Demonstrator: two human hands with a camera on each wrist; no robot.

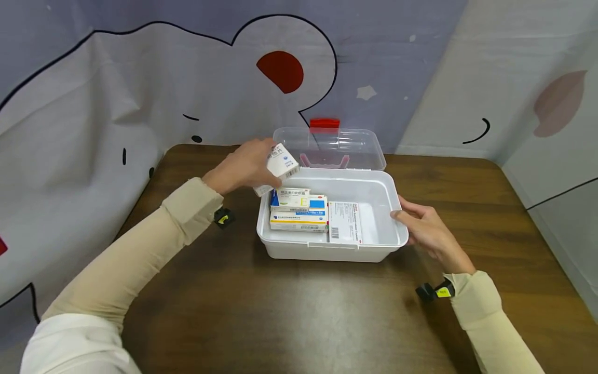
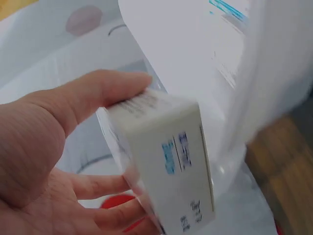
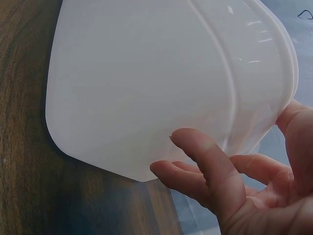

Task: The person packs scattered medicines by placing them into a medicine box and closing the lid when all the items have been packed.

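My left hand [image 1: 246, 165] grips a white medicine box [image 1: 282, 162] over the left side of the white plastic storage box [image 1: 327, 252]. In the left wrist view the thumb is on one face of this medicine box [image 2: 183, 161] and the fingers on another. Inside the storage box, a small carton [image 1: 295, 197] lies on a blue, white and yellow medicine box [image 1: 299, 224] at the left. Beside them lies a flat white carton [image 1: 344, 223] with printed text. My right hand [image 1: 427, 228] holds the storage box's right rim, thumb on top and fingers beneath.
The storage box's clear lid [image 1: 359, 148] stands open at the back, with a red latch [image 1: 324, 123] on its edge. Brown wooden table [image 1: 289, 317] surrounds the box. A printed cloth [image 1: 187, 78] hangs behind.
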